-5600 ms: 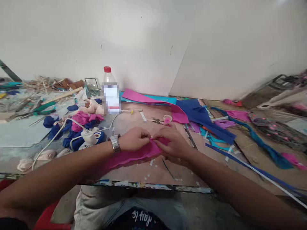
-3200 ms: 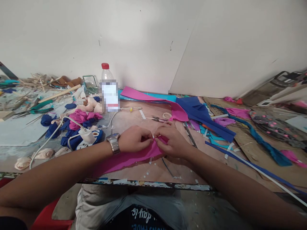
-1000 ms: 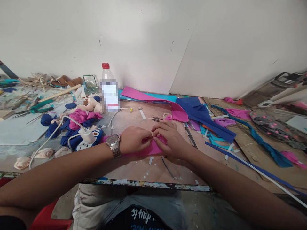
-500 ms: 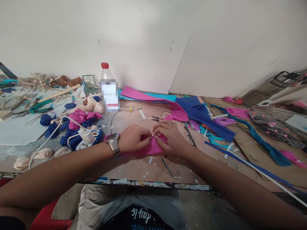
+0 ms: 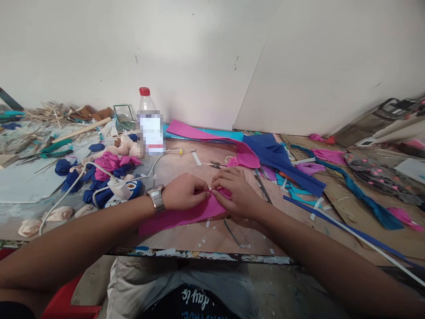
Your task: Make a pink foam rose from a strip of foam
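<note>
A bright pink strip (image 5: 186,215) lies on the table under both of my hands, its left end reaching below the wristwatch. My left hand (image 5: 187,191) pinches the upper edge of this strip between thumb and forefinger. Close against it, my right hand (image 5: 234,192) pinches the same edge, its other fingers curled over. The two sets of fingertips nearly meet, and a small pale bit shows between them. Exactly how the strip is folded there is hidden by the fingers.
Left of my hands are a power strip with a white plug (image 5: 121,188), pink and blue fabric rosettes (image 5: 108,165), and green pliers (image 5: 56,148). Behind stand a phone (image 5: 152,133) and a red-capped bottle (image 5: 144,92). Dark blue fabric (image 5: 282,161) and a white rod (image 5: 368,241) lie right.
The left part of the pink strip has come down toward the table's front edge, and more of it shows below my left wrist. Both hands keep their pinch in nearly the same place.
</note>
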Available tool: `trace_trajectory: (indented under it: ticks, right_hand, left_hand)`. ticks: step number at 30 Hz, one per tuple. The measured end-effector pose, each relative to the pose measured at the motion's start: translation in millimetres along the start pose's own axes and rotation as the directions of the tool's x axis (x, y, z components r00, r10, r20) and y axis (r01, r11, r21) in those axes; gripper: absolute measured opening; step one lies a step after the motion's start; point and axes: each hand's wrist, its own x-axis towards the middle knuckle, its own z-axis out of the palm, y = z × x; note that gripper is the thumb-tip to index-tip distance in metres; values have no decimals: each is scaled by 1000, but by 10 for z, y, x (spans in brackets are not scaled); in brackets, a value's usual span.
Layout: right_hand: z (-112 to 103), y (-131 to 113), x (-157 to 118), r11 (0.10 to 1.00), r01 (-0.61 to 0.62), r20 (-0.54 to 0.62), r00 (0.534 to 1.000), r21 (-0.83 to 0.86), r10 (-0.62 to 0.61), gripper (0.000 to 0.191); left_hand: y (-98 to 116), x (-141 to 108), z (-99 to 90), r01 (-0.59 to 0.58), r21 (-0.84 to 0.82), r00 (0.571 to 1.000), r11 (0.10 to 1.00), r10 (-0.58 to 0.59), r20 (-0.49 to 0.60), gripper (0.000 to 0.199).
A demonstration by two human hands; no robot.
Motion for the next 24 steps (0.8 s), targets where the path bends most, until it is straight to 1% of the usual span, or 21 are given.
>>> trace_trajectory:
  ticks: [3,6,9,14,19,24]
  right_hand:
    - [-6,-4,-1,1000,-22,-7,1000,4,22,7]
    - [-15,-9,1,999,-35,22,999,40,34,5]
    - [-14,-8,7,998,0,0,1000,62,0,6]
    - [3,19,3,997,74,-54,996,37,-72,8]
    - [-12,34,-9,995,100,-57,993,-7,-100,11]
    - [-42,2,3,995,96,-47,994,-18,-97,12]
  left_hand:
    - [-12,12,-12,21,-38,999,999,-20,37,29]
    - [-12,26,-31,47,-93,997,995,-40,69,30]
    - [-13,40,-53,60,-120,994,991,-48,96,29]
    - [-26,61,-86,99,-203,985,974,-68,157,26]
    - [-24,72,-91,106,-259,988,960,-72,138,37]
    - [-47,78,-74,110,-259,990,960,-81,117,34]
